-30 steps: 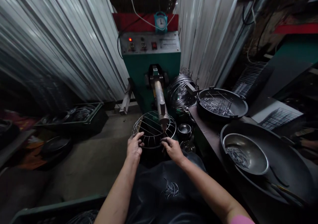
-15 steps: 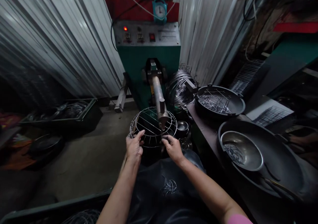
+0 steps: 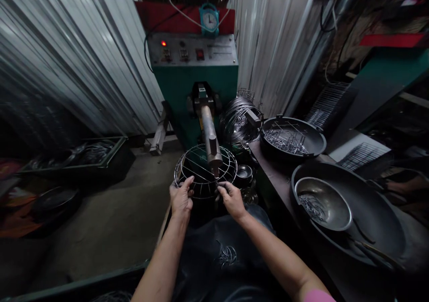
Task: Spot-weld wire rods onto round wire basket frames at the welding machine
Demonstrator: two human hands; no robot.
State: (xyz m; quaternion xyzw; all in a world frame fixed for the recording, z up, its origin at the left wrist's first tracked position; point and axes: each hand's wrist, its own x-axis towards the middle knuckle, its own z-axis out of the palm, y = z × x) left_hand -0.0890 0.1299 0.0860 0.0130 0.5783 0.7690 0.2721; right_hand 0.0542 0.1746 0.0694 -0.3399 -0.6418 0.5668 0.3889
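Note:
A round wire rack [image 3: 198, 182], with two rings joined by short wires and several straight bars across it, lies level beneath the metal arm [image 3: 210, 134] of a green spot-welding machine. My left hand [image 3: 181, 197] grips its near left rim, thumb on top. At the near right rim, my right hand [image 3: 232, 199] is closed in a pinch just below the arm's pointed tip [image 3: 216, 172]. What sits between those fingertips is too small and dark to make out. Several short curved wires [image 3: 227, 254] lie on the dark apron [image 3: 201, 266] over my lap.
The machine's control panel [image 3: 192, 50] shows a lit red lamp. On my right, a bench holds a black pan of wire pieces [image 3: 284, 140] and a large pan [image 3: 378, 221] with a metal bowl [image 3: 338, 208] inside. Coiled wire [image 3: 239, 119] hangs beside the machine. Green bins [image 3: 114, 152] stand left.
The view has shifted slightly, so the machine and pans appear a little lower and further left. Both hands keep their places at the rack, which has moved slightly relative to the arm's tip.

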